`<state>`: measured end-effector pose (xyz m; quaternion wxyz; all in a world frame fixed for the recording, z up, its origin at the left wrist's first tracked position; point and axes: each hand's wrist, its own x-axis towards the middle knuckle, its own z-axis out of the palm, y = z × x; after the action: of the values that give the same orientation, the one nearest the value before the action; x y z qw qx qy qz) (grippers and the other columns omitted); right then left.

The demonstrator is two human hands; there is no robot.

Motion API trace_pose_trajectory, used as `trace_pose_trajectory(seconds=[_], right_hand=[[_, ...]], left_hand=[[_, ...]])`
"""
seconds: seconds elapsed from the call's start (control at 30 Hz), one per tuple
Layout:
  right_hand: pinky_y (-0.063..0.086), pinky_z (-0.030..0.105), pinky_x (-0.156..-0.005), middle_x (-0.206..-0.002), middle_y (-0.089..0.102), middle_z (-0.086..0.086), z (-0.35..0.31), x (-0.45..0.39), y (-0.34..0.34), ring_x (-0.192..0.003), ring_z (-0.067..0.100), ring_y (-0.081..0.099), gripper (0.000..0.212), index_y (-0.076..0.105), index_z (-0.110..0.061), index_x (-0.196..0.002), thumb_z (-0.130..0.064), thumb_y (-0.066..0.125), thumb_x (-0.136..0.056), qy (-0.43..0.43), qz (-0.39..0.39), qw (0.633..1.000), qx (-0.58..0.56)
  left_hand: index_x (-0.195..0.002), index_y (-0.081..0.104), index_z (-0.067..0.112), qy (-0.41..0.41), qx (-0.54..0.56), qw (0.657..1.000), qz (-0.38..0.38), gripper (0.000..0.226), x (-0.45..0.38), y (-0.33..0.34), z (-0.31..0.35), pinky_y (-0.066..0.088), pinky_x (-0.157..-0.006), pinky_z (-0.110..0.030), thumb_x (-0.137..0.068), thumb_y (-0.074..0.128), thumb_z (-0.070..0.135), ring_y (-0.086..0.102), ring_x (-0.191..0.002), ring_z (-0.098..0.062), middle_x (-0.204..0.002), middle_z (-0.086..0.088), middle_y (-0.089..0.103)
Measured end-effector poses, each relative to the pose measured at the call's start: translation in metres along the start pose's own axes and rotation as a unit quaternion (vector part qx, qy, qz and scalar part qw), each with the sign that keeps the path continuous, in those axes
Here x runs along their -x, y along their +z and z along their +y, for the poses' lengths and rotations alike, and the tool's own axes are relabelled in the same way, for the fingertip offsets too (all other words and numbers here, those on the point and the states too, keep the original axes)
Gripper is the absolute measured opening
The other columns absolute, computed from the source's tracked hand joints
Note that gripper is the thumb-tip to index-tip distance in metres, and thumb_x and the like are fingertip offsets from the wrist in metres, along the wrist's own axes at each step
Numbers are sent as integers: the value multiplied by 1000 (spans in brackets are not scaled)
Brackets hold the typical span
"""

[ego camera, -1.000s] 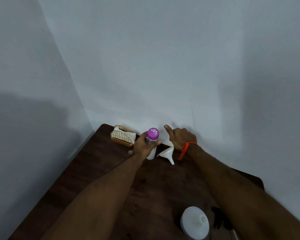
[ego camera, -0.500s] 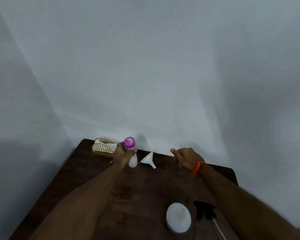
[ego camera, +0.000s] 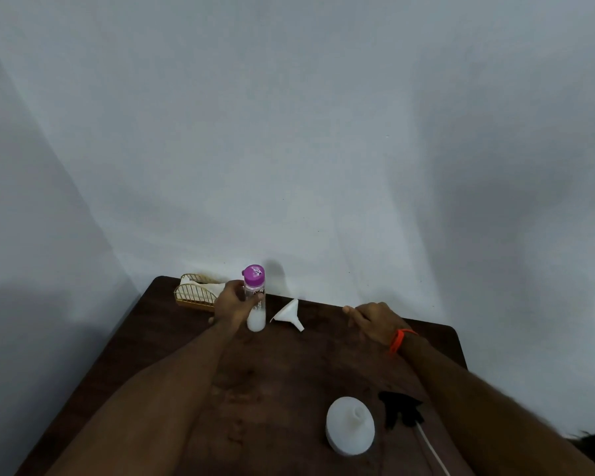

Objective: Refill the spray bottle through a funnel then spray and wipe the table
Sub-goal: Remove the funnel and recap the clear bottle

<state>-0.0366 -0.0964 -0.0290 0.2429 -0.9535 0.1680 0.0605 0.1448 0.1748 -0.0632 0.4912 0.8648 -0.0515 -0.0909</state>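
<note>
Left hand (ego camera: 232,309) grasps capped refill bottle (ego camera: 255,300), far edge | right hand (ego camera: 375,321) flat, released, on table (ego camera: 289,379) | funnel (ego camera: 288,314) lies tipped between | spray bottle (ego camera: 350,424) open near me (sprayer head (ego camera: 401,408) beside) | risk: my forearm could topple it.

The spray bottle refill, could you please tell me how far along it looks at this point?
Done: the white spray bottle stands open, its black trigger head lying beside it. In hand: the left hand grips the purple-capped bottle, cap on; the right hand rests on the table. Left: the funnel lies on its side, not yet in the neck; pouring, spraying and wiping with a napkin from the holder remain.
</note>
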Motion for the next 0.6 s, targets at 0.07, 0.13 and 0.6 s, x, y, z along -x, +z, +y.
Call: trace_pose_trajectory(seconds=[0.07,0.13,0.6], right_hand=[[52,43,-80,-67,63,-2,3,3,4,-72,15,60,61,59,-22,-62,-64,32,-96,0,2,1000,7],[52,43,-78,-64,62,0,8,4,7,-69,16,60,61,57,-19,-61,-62,34,-97,-3,0,1000,1],[42,26,-71,-71,60,-10,80,66,28,-68,7,58,25,59,-28,-72,-34,57,-97,43,-4,999,-20]], left_hand=[[-118,60,11,6,-2,1000,-2,55,1,1,0,50,-92,-39,-73,83,32,63,-108,-27,-116,-8,69],[-119,60,10,12,-2,1000,-4,54,3,2,1,50,-92,-40,-74,83,29,63,-108,-28,-117,-10,68],[-138,43,9,-16,-1,1000,-9,80,3,4,-19,46,-101,-44,-73,83,33,57,-119,-32,-132,-13,59]])
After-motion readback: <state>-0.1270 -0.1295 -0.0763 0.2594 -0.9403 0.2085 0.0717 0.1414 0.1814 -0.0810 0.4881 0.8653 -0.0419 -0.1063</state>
